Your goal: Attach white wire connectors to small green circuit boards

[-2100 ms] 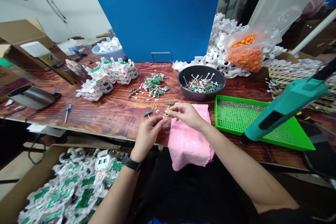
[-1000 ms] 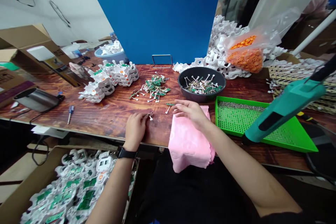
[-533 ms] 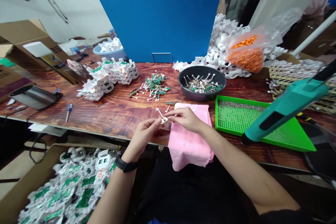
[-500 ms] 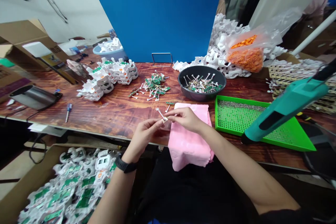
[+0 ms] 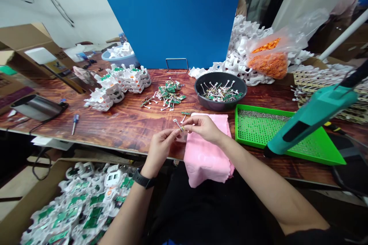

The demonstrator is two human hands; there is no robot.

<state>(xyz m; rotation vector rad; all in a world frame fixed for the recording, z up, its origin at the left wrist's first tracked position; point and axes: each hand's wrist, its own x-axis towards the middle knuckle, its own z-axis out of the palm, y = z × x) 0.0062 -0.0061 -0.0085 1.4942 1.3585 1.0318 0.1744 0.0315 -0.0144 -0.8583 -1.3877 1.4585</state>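
Observation:
Between my two hands is a small circuit board with a short white connector cable (image 5: 177, 123) sticking up from it. My left hand (image 5: 161, 144) pinches the board's near side, and my right hand (image 5: 201, 127) grips its other side with the fingertips. Fingers hide most of the board. Just beyond my right fingertips, another small green board (image 5: 185, 113) with a cable lies on the table. A folded pink cloth (image 5: 205, 157) is under my right wrist, hanging over the table edge. Farther back lies a pile of cabled boards (image 5: 169, 93).
A dark bowl (image 5: 220, 103) holds more cabled boards. Right of it are a green tray (image 5: 253, 132) of small metal parts and a teal electric screwdriver (image 5: 313, 118). White housings (image 5: 107, 92) and a screwdriver (image 5: 75, 122) lie left. A carton (image 5: 17, 206) of assembled housings stands below.
Both hands have shifted slightly right with the small board, and the left hand has turned a little. The cable's tip has moved right too.

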